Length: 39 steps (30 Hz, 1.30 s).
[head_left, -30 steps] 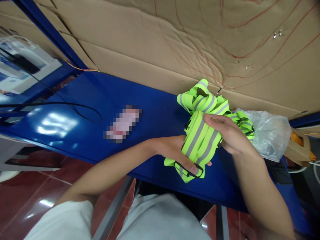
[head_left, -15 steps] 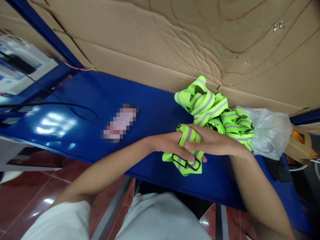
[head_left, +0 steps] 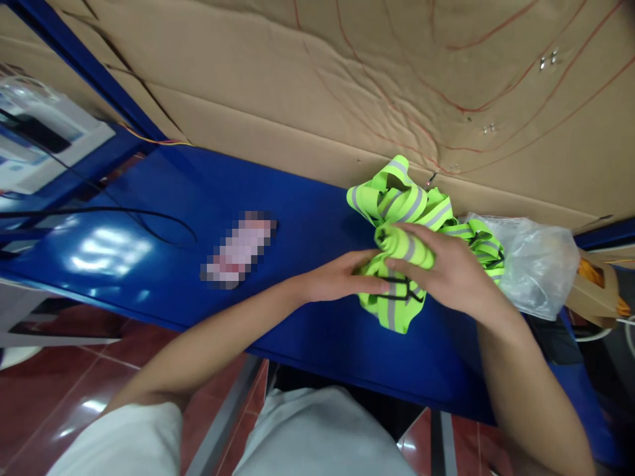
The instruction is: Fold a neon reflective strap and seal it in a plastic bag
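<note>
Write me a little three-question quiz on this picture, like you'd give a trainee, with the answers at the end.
1. Choose one: what is in the person's right grip?
A) a black cable
B) a rolled green strap
C) a paper cup

2. True or false: in the picture, the clear plastic bag lies to the right of the pile of green straps.

3. Fill in the blank: the top of the table is coloured ____.

Key: 1. B; 2. True; 3. Blue.
</note>
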Each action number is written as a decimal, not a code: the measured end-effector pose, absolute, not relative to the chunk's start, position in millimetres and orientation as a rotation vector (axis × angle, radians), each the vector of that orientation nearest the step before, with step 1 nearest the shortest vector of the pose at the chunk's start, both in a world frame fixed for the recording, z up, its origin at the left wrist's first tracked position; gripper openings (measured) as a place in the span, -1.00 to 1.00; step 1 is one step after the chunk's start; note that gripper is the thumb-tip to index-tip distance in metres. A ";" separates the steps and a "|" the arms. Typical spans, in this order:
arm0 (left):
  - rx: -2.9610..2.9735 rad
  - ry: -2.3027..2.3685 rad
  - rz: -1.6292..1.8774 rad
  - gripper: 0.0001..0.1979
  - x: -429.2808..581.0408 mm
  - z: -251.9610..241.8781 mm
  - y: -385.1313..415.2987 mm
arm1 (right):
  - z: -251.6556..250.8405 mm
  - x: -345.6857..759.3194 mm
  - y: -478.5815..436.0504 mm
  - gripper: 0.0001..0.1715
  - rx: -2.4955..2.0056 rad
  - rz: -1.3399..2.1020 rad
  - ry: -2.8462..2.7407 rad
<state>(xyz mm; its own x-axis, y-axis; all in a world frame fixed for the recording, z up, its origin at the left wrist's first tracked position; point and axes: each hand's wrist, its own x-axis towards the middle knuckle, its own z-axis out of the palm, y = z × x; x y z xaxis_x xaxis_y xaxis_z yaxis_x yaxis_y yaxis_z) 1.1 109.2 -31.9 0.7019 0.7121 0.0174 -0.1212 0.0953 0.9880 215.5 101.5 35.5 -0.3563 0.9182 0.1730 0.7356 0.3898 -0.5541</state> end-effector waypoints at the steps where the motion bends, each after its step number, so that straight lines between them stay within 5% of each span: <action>1: 1.490 0.618 0.829 -0.55 1.7 -33.0 110.9 | 40.1 221.2 101.7 -0.37 -1.464 0.467 -2.149; 4: 1.809 0.874 1.263 -0.62 4.1 -39.2 114.8 | 51.0 234.1 103.5 -0.29 -1.591 0.347 -2.043; 9: 1.928 1.055 1.440 -0.42 6.3 -44.8 112.2 | 46.1 235.2 109.8 -0.26 -1.611 0.346 -2.017; 11: 1.910 1.063 1.498 -0.51 6.5 -43.1 109.7 | 40.3 232.6 111.8 -0.27 -1.604 0.337 -2.001; 15: 1.747 0.994 1.398 -0.75 9.1 -43.7 109.9 | 34.9 226.8 111.4 -0.28 -1.573 0.326 -2.017; 24: 1.038 0.733 1.180 -0.53 16.4 -44.9 118.3 | 32.3 216.9 109.5 -0.37 -1.469 0.568 -2.026; 34: 0.737 0.549 1.088 -0.50 -2.4 -29.1 130.7 | 32.1 231.3 124.1 -0.42 -1.408 0.895 -1.865; 39: 0.874 0.564 0.973 -0.32 0.0 -30.3 125.9 | 29.4 227.5 120.7 -0.49 -1.359 1.064 -1.781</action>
